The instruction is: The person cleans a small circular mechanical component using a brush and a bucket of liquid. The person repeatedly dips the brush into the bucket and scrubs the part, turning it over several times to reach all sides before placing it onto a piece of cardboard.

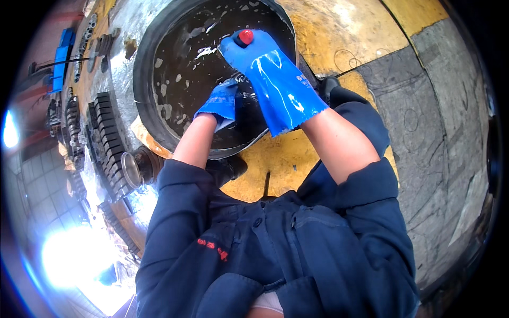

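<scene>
Both of my hands wear long blue rubber gloves and are over a round black basin (143, 79) of dark, murky liquid (185, 69) with pale flecks floating on it. My right hand (262, 55) is closed around a tool with a red-and-black handle (245, 36); only the handle's rounded end shows above the fist, and the rest is hidden. Lower and to the left, my left hand (222, 99) reaches down into the basin. Its fingers are lost in the dark liquid, so whether they grip anything cannot be seen.
Left of the basin lie a long ribbed black metal part (110, 143) and a round metal cup-like part (132, 168). Farther left are more dark machine parts and a blue object (62, 61). The floor is worn yellow plates (339, 26) and grey mats (413, 106).
</scene>
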Demonstrator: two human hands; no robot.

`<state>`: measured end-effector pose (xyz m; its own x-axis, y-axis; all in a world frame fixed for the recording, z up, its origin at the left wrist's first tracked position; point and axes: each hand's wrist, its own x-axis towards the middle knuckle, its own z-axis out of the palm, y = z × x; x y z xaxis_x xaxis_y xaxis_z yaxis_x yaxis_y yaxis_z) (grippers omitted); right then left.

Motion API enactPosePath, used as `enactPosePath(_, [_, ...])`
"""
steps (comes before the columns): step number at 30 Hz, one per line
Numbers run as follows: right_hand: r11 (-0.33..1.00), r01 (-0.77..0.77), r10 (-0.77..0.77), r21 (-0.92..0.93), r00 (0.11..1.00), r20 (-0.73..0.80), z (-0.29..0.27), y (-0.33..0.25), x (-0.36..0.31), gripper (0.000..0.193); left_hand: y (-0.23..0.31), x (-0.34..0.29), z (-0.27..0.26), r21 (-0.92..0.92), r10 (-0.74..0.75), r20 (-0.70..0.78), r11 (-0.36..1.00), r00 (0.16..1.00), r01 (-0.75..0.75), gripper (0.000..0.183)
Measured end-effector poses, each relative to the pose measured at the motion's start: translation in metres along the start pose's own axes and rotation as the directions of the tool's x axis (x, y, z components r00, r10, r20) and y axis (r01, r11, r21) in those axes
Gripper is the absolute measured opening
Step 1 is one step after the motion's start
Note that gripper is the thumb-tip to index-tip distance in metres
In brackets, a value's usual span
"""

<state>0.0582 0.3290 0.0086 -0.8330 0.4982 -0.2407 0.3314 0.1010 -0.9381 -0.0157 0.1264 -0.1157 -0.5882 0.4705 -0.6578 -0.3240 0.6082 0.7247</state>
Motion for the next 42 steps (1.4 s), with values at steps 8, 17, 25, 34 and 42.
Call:
enactPosePath(8, [1.000, -0.004, 0.004, -0.021, 1.000, -0.001, 0.006, -0.008, -0.004, 0.039, -0.023, 0.034, -0.043, 0.496, 0.028, 0.128, 0.864, 0.991, -0.089, 0.034])
enactPosePath(17, [0.999, -0.037, 0.036, 0.015, 0.998, 0.055, 0.004, -0.024, -0.014, 0.039, 0.033, -0.017, -0.031, 0.656, -0.157, 0.131, 0.754, 0.979, 0.033, 0.050])
enactPosePath(25, [1.000, -0.025, 0.025, -0.008, 0.999, 0.032, -0.004, -0.021, -0.014, 0.039, 0.072, -0.061, -0.005, 0.960, -0.218, 0.206, 0.231, 0.954, -0.155, 0.059])
enactPosePath(34, [1.000, -0.011, 0.011, 0.006, 0.998, 0.068, 0.007, -0.016, -0.011, 0.040, 0.113, -0.140, -0.015, 0.891, -0.222, 0.100, 0.454, 0.970, 0.012, 0.059])
enactPosePath(42, [0.999, -0.046, 0.046, -0.003, 0.996, 0.078, 0.014, -0.010, -0.008, 0.041, -0.017, -0.052, -0.022, 0.627, -0.020, 0.230, 0.767, 0.973, -0.133, 0.049])
